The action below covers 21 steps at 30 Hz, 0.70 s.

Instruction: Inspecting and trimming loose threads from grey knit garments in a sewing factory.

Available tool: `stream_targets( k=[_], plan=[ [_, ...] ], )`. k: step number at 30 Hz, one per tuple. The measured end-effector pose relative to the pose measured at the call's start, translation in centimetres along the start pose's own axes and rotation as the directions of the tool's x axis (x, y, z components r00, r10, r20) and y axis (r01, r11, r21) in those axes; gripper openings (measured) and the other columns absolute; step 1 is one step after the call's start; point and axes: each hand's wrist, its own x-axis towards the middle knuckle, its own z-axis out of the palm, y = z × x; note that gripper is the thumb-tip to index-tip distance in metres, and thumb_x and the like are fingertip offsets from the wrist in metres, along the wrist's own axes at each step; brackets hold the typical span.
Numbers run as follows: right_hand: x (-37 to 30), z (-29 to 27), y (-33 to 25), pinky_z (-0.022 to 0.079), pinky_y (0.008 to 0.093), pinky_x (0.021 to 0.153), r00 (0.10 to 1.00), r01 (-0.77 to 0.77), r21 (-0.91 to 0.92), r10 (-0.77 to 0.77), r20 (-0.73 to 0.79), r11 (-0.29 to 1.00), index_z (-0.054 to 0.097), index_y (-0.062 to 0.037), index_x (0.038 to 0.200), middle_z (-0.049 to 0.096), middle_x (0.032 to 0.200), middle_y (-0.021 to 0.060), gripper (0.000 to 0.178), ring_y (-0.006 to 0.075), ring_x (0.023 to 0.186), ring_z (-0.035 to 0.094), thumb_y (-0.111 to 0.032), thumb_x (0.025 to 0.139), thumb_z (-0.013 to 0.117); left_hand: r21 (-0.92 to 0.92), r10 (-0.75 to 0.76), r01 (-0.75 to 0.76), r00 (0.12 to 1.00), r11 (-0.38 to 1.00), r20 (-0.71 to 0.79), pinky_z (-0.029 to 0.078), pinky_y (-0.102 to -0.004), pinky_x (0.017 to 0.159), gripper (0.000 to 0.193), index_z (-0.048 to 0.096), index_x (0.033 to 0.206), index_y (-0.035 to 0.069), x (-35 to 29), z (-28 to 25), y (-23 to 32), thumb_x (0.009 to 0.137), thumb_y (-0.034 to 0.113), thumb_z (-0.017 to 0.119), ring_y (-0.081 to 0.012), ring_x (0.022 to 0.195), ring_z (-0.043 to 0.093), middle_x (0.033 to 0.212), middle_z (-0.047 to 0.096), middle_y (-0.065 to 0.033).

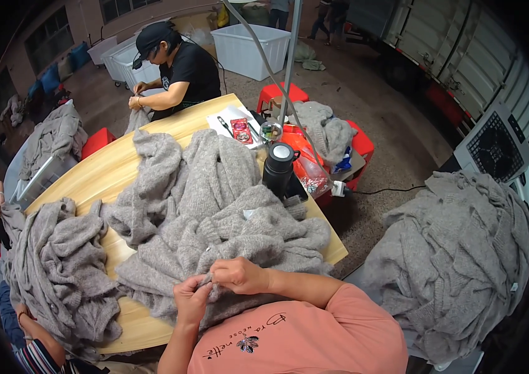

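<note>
Concrete-floored work area, 1 truck [458, 56] at R rear; 1 wooden worktop [99, 177] up front. L hand [191, 299] & R hand [238, 275] both pinch tight on 1 fold of gray knit [205, 281] btwn them, nr the worktop's near edge, fingertips close together. 1 big heap [211, 181] of gray knitwear spreads from there twd the far edge; can't tell how many pcs. 2nd heap [58, 268] at the L end. Off the R edge: 1 large pile [451, 268] past the near R corner, + 1 smaller pile [324, 128] by 2 red stools [283, 93].

Along the worktop's R edge, near to far: 1 black bottle [279, 168], upright; 1 clear jar [271, 131]; 1 red packet [241, 129] on white paper [233, 113]. 1 orange-red bag [302, 156] just outside that edge. 1 co-worker [183, 75], black cap + tee, past the far edge nr the far R corner, 2 hands on gray cloth [140, 118]. 1 striped sleeve [40, 358] nr the near L corner.
</note>
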Motion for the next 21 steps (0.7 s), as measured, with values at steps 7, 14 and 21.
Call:
stream_targets(
  k=[7,14,21],
  plan=[
    [-0.4,0.9,0.0,0.044,0.0382,0.056,0.953,-0.301,0.151,0.304,0.0,0.942,0.053,-0.0043,0.077,0.054,0.071,0.0141,0.009,0.0338,0.066,0.056,-0.006,0.071,0.059,0.572,0.348,-0.283,0.938,0.769,-0.003,0.042,-0.0243,0.054,0.019,0.066,0.086,0.001,-0.4,0.2,0.7,0.071,-0.007,0.058,-0.0116,0.057,0.054,0.066,0.06,-0.0063],
    [0.2,0.2,0.2,0.041,0.0384,0.048,0.98,-0.182,-0.035,0.178,-0.091,0.983,0.048,-0.0045,0.068,0.048,0.061,0.012,0.01,0.0308,0.055,0.052,-0.003,0.066,0.057,0.572,0.492,-0.415,0.87,0.707,0.023,0.045,-0.0291,0.054,0.015,0.064,0.082,0.001,0.5,1.3,1.7,0.071,-0.008,0.059,-0.0246,0.062,0.06,0.072,0.061,-0.0129],
    [0.7,0.6,-0.2,0.039,0.0353,0.042,0.99,-0.002,-0.237,-0.032,-0.14,0.972,0.047,-0.0035,0.069,0.044,0.056,0.0087,0.015,0.0264,0.048,0.05,0.002,0.059,0.057,0.649,0.697,-0.578,0.71,0.495,0.1,0.049,-0.0298,0.057,0.022,0.061,0.086,-0.002,-0.2,1.3,0.5,0.067,-0.014,0.056,-0.0261,0.065,0.062,0.076,0.062,-0.0144]
  ],
)
